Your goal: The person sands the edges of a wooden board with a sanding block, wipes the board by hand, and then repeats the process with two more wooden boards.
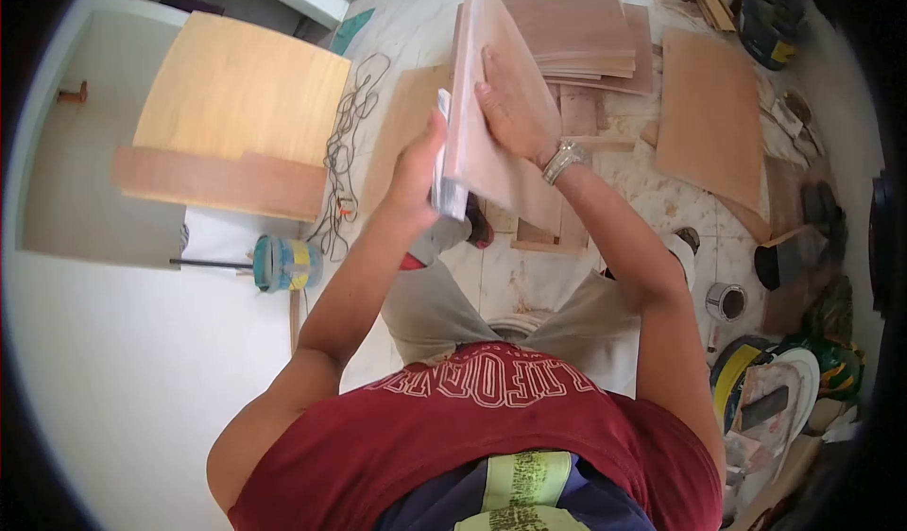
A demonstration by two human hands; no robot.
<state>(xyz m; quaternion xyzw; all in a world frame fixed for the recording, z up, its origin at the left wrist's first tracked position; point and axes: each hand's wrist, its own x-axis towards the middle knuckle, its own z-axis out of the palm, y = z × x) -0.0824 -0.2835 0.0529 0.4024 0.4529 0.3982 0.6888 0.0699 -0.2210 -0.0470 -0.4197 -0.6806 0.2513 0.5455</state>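
Observation:
A flat wooden panel (515,68) with a pale edge stands tilted upright between my hands, above my knees. My right hand (510,120) lies flat on its broad right face, fingers spread, a metal watch on the wrist. On the left, my left hand (420,167) is wrapped round a light grey block-like tool (449,196) that lies against the panel's narrow edge. The fingertips of my left hand are hidden behind the tool and the panel.
Stacked panels (576,25) lie on the floor ahead, another panel (709,115) to the right. A tangled cord (340,153) and a blue bucket (283,264) are at left. An open can (727,301) and a paint-smeared bucket lid (798,389) are at right.

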